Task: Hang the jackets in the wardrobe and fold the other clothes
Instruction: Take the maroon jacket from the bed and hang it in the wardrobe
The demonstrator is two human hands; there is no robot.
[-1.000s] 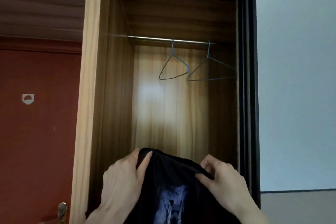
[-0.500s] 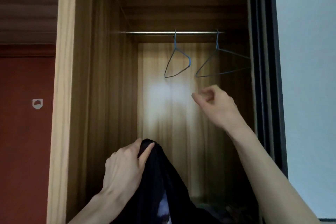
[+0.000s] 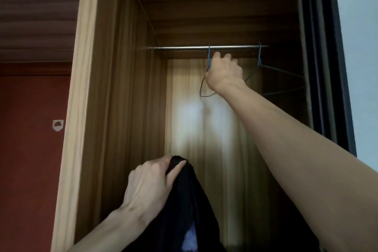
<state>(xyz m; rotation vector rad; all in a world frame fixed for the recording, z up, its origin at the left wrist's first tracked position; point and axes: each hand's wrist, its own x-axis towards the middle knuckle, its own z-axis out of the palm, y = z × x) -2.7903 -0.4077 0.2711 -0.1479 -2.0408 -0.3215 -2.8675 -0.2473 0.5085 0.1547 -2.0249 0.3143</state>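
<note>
I face an open wooden wardrobe (image 3: 114, 108) with a metal rail (image 3: 184, 48) across its top. Two blue wire hangers hang from the rail. My right hand (image 3: 224, 72) reaches up and grips the left hanger (image 3: 205, 90) near its neck; part of its loop shows below my hand. The second hanger (image 3: 282, 75) hangs free to the right. My left hand (image 3: 151, 184) holds up a black garment (image 3: 190, 200) by its top edge, low in the wardrobe opening. A pale print shows on the fabric near the bottom edge.
A dark sliding door frame (image 3: 325, 67) bounds the wardrobe on the right, with a pale wall (image 3: 360, 47) beyond. A red door (image 3: 30, 149) with a small white sticker (image 3: 58, 125) stands to the left. The wardrobe's back panel is bare wood.
My right hand let go of the black garment, rose to the rail and took hold of the left hanger. My left hand kept holding the garment. The camera tilted up and closer.
</note>
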